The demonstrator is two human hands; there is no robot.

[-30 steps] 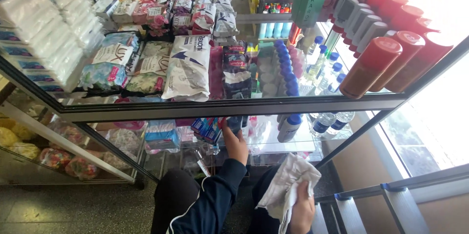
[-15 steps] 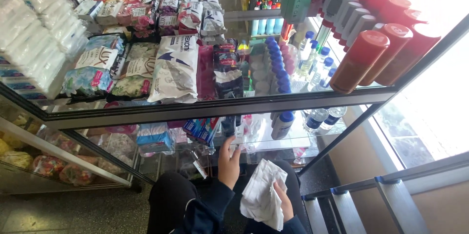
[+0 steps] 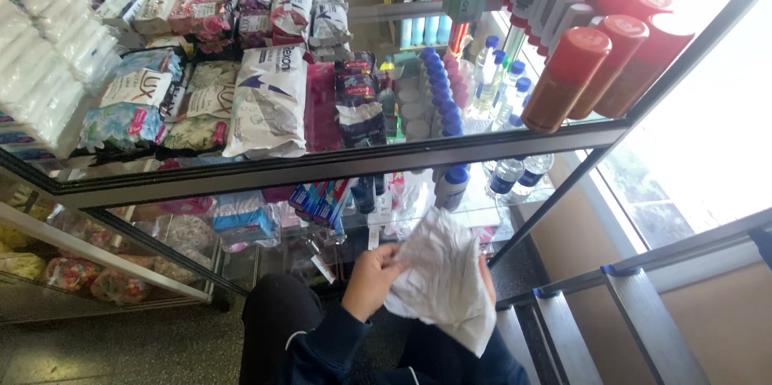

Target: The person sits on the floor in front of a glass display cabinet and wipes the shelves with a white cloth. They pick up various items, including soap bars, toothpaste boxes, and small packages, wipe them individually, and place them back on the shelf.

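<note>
Both hands hold a crumpled white cloth [image 3: 446, 276] low in front of the glass shelves, below the front edge of the lower shelf [image 3: 482, 212]. The left hand [image 3: 371, 276] has its grip clenched on the cloth's left side. The right hand [image 3: 487, 272] is mostly hidden behind the cloth; its grip cannot be told. Blue-capped bottles [image 3: 450, 186] stand on the shelf just above.

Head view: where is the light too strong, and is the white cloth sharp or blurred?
Head view: daylight at the right window is overexposed, washing out detail; the glass shelf shows reflections; the white cloth, held by both hands, is slightly soft but readable.
</note>
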